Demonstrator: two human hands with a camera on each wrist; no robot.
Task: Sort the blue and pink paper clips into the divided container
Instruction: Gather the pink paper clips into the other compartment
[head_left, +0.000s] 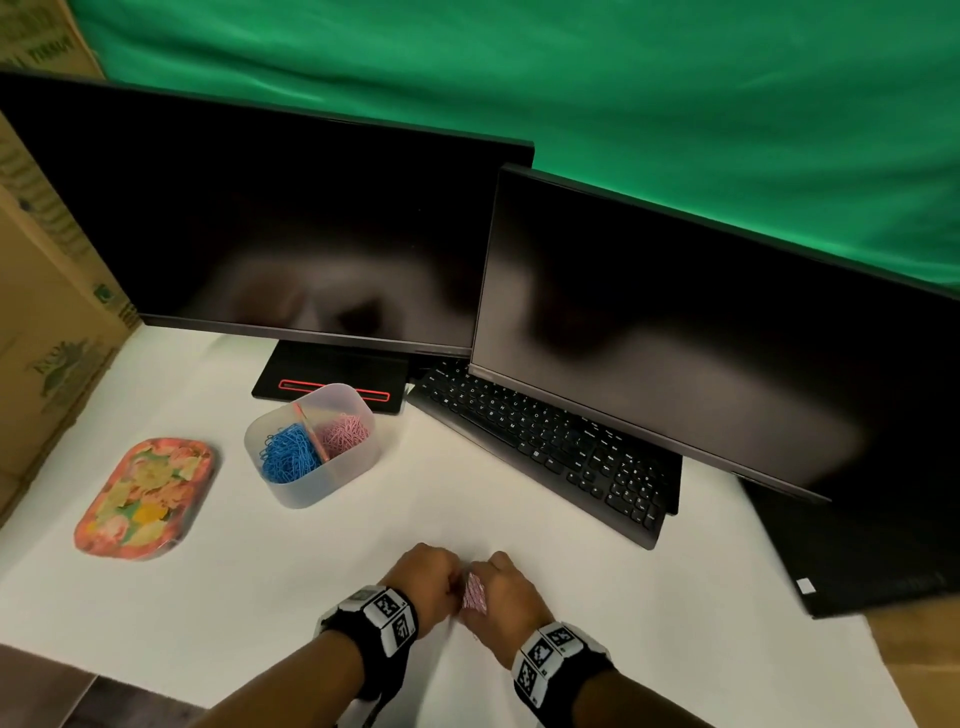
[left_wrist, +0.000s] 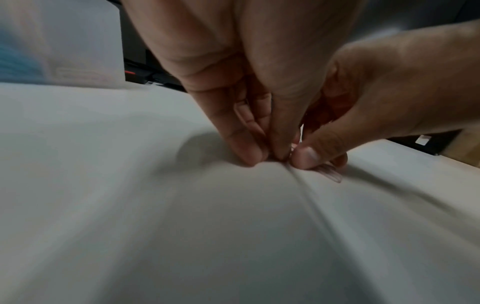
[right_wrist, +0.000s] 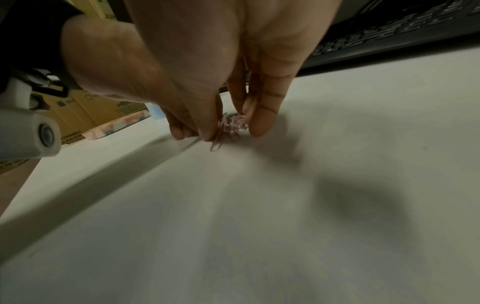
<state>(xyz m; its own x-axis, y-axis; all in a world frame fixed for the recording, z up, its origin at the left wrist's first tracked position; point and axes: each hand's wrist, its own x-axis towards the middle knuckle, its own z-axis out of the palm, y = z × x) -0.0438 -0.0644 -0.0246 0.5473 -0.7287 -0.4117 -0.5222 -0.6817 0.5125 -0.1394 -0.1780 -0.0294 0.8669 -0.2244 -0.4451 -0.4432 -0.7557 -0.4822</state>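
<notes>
Pink paper clips (head_left: 474, 596) bunched on white table cover (head_left: 291, 582), wedged between my two hands. My left hand (head_left: 427, 582) and my right hand (head_left: 501, 605) pressed close together, fingertips down on cover, fingers curled around bunch (one clip pokes out under right thumb). Divided container (head_left: 332, 480) sits well apart, further back and left: blue clips (head_left: 288, 453) in left compartment, pink pile (head_left: 344, 434) in right. Floral tray (head_left: 145, 496) beside container.

Both wrist views are motion-blurred; the pink paper clips (head_left: 474, 595) lie mostly hidden between the hands.
</notes>
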